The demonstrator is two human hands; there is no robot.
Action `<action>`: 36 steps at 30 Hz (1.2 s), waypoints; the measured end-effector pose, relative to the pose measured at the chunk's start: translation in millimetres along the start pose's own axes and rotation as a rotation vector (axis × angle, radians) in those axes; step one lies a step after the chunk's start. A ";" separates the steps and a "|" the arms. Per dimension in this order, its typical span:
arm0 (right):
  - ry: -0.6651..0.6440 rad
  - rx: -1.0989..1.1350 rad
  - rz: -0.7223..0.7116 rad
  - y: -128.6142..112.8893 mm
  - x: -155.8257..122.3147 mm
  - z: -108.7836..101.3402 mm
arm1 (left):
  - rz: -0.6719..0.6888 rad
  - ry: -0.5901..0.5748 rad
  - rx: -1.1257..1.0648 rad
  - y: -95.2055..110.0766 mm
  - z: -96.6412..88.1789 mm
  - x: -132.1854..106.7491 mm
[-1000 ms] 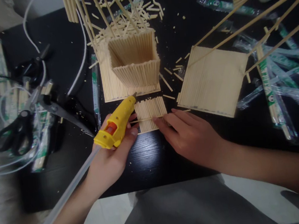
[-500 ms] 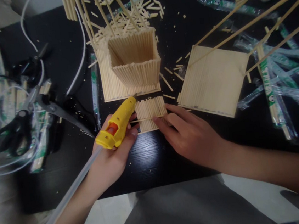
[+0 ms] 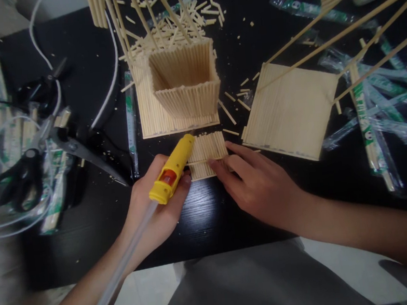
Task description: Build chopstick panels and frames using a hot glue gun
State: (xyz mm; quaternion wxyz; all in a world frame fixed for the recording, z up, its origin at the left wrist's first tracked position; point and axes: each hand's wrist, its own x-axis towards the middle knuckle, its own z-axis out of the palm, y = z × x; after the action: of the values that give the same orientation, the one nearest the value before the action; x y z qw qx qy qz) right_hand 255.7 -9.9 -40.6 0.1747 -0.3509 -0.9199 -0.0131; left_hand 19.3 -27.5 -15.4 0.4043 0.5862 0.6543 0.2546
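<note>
Small stick panel (image 3: 207, 147) lies flat on black desk (image 3: 212, 234), between the two hands. Thin cross stick (image 3: 200, 162) runs sideways over its slats. Left hand (image 3: 149, 192) has its grip wrapped round yellow glue gun (image 3: 176, 162), nozzle end by the panel's far left corner; contact unclear. Clear glue stick (image 3: 124, 262) juts from the gun's back. Right hand (image 3: 261, 185) has fingers bent, one fingertip on the cross stick, another at the panel's right edge; cannot tell if that grip pinches anything. Beyond the panel: open stick box (image 3: 186, 98), cut stick bits (image 3: 176, 34) behind. Right of the panel: larger square panel (image 3: 293, 109), then wrapped chopsticks (image 3: 366, 130). Left of the panel: black-handled scissors (image 3: 20, 179).
</note>
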 end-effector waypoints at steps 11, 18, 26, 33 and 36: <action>0.030 -0.011 0.017 -0.9 0.6 0.9 | 0.106 -0.044 0.173 17.8 0.7 2.0; 0.047 -0.015 0.016 -0.7 1.9 0.3 | 0.066 -0.056 0.145 15.6 -0.1 -1.0; 0.029 -0.004 0.004 0.0 1.3 -0.1 | 0.026 -0.064 0.055 5.0 -0.6 0.4; 0.008 -0.021 -0.012 1.2 1.6 -1.6 | -0.025 -0.049 -0.228 -3.3 -12.9 2.1; 0.006 -0.031 -0.018 1.3 2.0 -2.3 | -0.055 -0.014 -0.235 -5.2 -27.6 0.1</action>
State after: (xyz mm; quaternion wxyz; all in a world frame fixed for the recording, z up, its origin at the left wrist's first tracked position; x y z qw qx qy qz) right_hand 255.9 -7.9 -38.0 0.1719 -0.3453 -0.9221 -0.0298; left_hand -6.4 -24.5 -4.6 0.4817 0.5185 0.6329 0.3140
